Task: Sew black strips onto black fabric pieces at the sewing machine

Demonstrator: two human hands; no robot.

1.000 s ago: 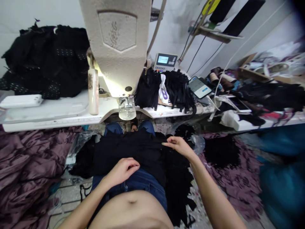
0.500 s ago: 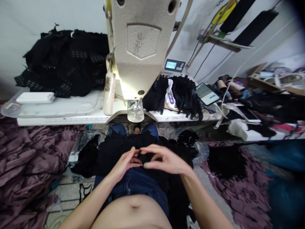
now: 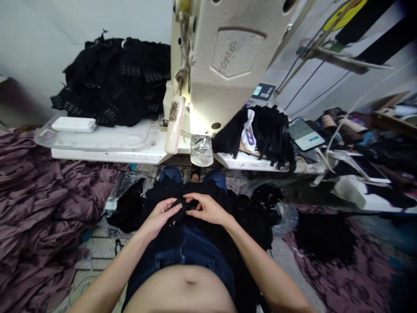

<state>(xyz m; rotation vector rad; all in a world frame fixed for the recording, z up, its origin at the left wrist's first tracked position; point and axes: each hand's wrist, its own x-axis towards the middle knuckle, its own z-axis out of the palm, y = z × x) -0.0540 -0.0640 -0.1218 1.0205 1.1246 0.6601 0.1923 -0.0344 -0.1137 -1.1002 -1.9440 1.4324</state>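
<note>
Both hands are closed in front of the belly, fingers curled and nearly meeting. The left hand (image 3: 159,216) and the right hand (image 3: 206,209) pinch a gathered black fabric strip (image 3: 184,205) between them. Black on black makes it hard to tell whether this is a single strip or a fold of the cloth below. That strip rises from a black garment (image 3: 203,190) draped across the person's lap, over blue denim jeans (image 3: 182,256), and the garment's ragged strips hang down on the right side of the thighs.

Directly ahead, the near edge of the white surface (image 3: 97,156) runs above the knees. An industrial sewing machine (image 3: 228,56) stands on it, with a transparent needle guard (image 3: 201,150) at its foot. Towards the left end lies a heap of black studded fabric (image 3: 114,82), with a white power bank (image 3: 74,124) at its front. Just right of the needle guard, a bundle of black fabric strips (image 3: 269,134) sits around a white tag (image 3: 249,134), near a smartphone (image 3: 306,134) lying on the surface. Below the surface, purple quilted bedding (image 3: 39,204) spreads on the left, and a black fabric pile (image 3: 325,239) lies on purple cloth on the right.
</note>
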